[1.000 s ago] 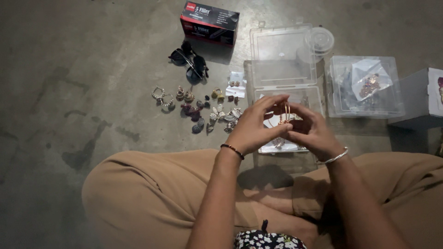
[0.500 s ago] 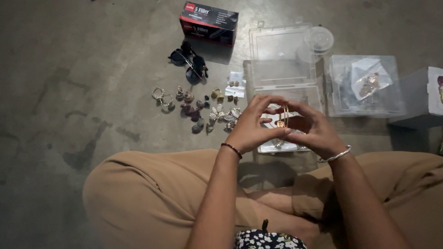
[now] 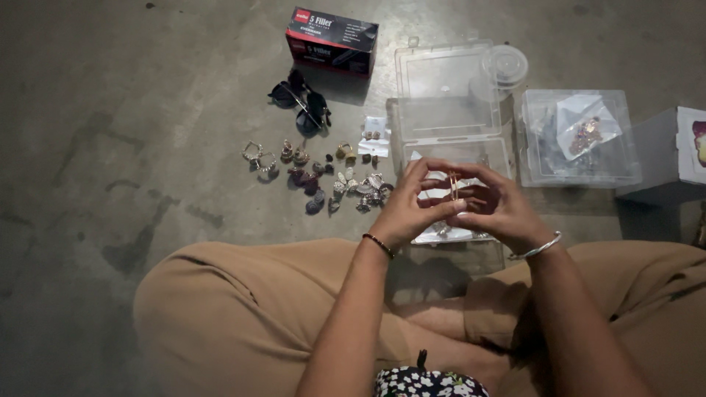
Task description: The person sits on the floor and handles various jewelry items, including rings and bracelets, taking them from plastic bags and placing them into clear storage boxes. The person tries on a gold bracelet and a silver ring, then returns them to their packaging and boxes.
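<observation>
My left hand (image 3: 407,208) and my right hand (image 3: 498,209) meet fingertip to fingertip over an open clear plastic box (image 3: 448,110) on the floor. Between the fingers of both hands stands a thin gold hoop earring (image 3: 454,184), held upright. A dark bead bracelet circles my left wrist and a silver bangle my right. To the left of my left hand several earrings and small ornaments (image 3: 316,169) lie spread on the concrete floor.
A black and red carton (image 3: 332,39) lies at the back. Dark sunglasses (image 3: 301,98) rest in front of it. A clear tub with packets (image 3: 577,140), a round clear lid (image 3: 506,65) and a grey box (image 3: 673,158) stand at the right. My tan-trousered legs fill the foreground.
Both hands have dropped slightly and closed in around the hoop earring, which has turned more edge-on. The things on the floor lie as before.
</observation>
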